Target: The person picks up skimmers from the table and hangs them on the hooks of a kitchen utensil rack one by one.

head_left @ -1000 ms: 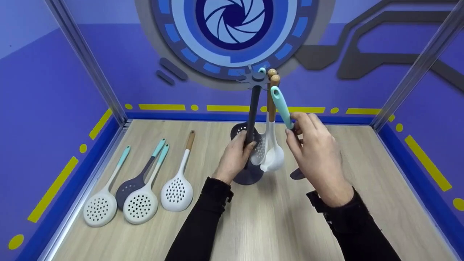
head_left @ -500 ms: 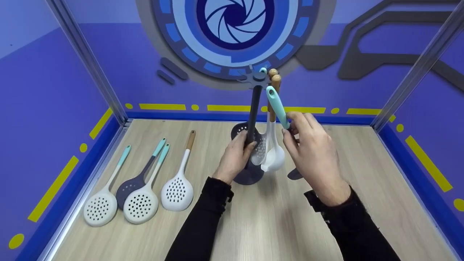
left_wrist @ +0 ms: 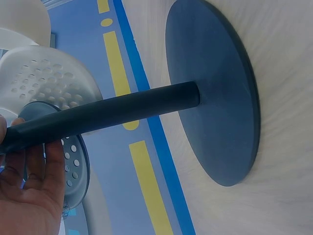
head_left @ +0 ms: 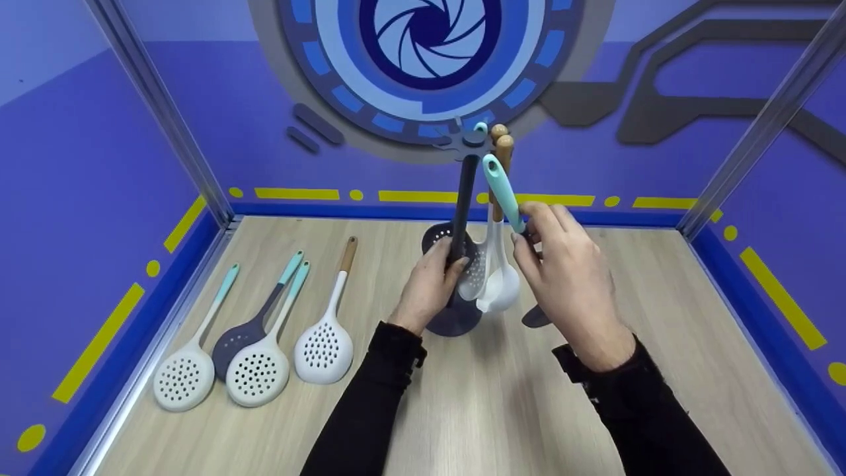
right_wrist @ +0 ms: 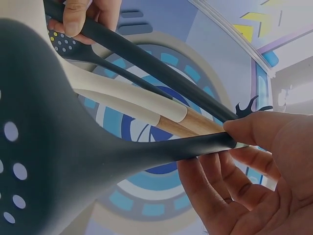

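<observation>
My left hand [head_left: 426, 287] grips the post of a dark utensil stand [head_left: 466, 192], which stands on a round base. With thumb and fingers, my right hand [head_left: 574, 281] pinches a dark skimmer [right_wrist: 41, 132] where its stem meets the mint handle. The skimmer's handle points up, just right of the stand's hooked top; its holed head hangs low, mostly hidden by the hand in the head view. On the stand hang a white ladle [head_left: 503, 291] and a white perforated utensil [head_left: 473, 281], with wooden handles showing above. Behind the post is a dark perforated utensil [left_wrist: 76, 171].
Several skimmers lie on the wooden table [head_left: 462, 423] at the left: a pale one [head_left: 184, 380] with a mint handle, a dark one [head_left: 241, 340], another pale one [head_left: 258, 373], and a white one [head_left: 324, 350] with a wooden handle. A blue patterned wall [head_left: 370, 178] stands behind.
My right hand has moved a little left, bringing the skimmer's mint handle nearer to the stand's top. The left hand keeps its hold on the post.
</observation>
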### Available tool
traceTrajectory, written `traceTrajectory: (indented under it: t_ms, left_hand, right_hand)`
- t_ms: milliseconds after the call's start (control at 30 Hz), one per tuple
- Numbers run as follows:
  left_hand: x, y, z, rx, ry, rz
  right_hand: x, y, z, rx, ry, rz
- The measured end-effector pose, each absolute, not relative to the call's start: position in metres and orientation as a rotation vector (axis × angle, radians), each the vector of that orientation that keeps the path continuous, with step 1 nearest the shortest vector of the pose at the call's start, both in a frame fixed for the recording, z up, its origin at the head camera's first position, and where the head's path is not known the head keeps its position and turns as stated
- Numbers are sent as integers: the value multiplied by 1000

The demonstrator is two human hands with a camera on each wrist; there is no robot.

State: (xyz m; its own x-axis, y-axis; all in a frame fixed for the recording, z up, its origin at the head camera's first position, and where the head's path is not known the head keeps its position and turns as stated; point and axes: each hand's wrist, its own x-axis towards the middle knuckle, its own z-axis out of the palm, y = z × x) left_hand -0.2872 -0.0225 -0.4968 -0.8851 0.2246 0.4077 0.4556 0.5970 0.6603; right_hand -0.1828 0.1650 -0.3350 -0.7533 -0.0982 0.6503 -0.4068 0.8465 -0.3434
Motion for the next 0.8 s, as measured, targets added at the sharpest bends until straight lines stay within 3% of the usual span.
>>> traceTrajectory:
  t_ms: [800]
  left_hand:
    - [-289, -22, -498, -566, -2525, -1156]
  right_hand:
    - [-192, 159, -344, 391, -2389, 690]
